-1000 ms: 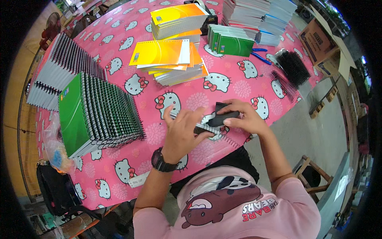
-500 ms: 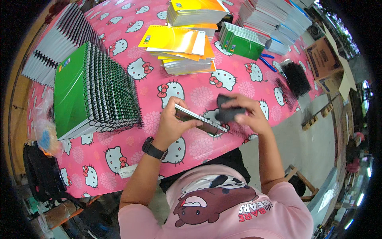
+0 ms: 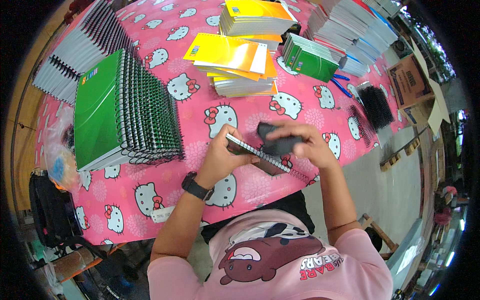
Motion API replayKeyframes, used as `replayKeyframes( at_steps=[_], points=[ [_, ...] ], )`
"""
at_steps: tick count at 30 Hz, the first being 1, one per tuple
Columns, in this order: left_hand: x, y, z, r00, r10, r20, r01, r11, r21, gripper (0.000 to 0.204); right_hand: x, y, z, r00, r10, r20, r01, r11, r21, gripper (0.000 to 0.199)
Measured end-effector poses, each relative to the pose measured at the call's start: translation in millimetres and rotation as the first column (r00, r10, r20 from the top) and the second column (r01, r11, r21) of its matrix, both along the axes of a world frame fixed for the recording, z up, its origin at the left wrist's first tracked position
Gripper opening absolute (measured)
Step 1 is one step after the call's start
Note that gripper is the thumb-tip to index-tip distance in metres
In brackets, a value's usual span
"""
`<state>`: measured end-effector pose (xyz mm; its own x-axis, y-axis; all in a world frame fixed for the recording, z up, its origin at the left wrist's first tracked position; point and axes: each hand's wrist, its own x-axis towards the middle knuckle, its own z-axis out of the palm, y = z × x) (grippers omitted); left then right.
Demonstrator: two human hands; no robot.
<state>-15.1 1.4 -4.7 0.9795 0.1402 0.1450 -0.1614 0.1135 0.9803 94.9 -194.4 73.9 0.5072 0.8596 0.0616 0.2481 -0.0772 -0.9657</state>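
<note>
My left hand is closed on a small notebook, tilted above the table with its bound edge up. A dark wire spiral runs along that edge, and its loose coils stick out past the right end. In my right hand is a soft-looking black pad, blurred by motion, just above the spiral. I cannot tell whether the pad touches the coils. The notebook's lower part is partly hidden by my left fingers.
Large green spiral notebooks are stacked at left. Yellow notepads and small green notebooks sit farther back. Blue-handled pliers and a pile of black spirals lie right. A cardboard box stands beyond the pink-covered table.
The black pad and my right hand have shifted slightly left along the notebook's edge. More coils now show along that edge toward my left hand. The whole view has shifted a little.
</note>
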Motion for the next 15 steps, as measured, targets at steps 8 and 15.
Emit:
replayKeyframes(
  at_steps=[8, 15],
  points=[
    [3.8, 2.5, -7.1, 0.999, 0.038, 0.008, -0.038, 0.997, 0.067, 0.05, -4.7, 12.8, -3.6, 0.998, 0.024, 0.061, -0.026, 0.999, 0.026, 0.053],
    [-1.9, -5.3, 14.6, 0.997, 0.07, -0.013, -0.067, 0.981, 0.184, 0.049, 4.9, 2.6, -18.3, 0.561, -0.204, 0.802, 0.436, 0.896, -0.077, 0.065]
  ],
)
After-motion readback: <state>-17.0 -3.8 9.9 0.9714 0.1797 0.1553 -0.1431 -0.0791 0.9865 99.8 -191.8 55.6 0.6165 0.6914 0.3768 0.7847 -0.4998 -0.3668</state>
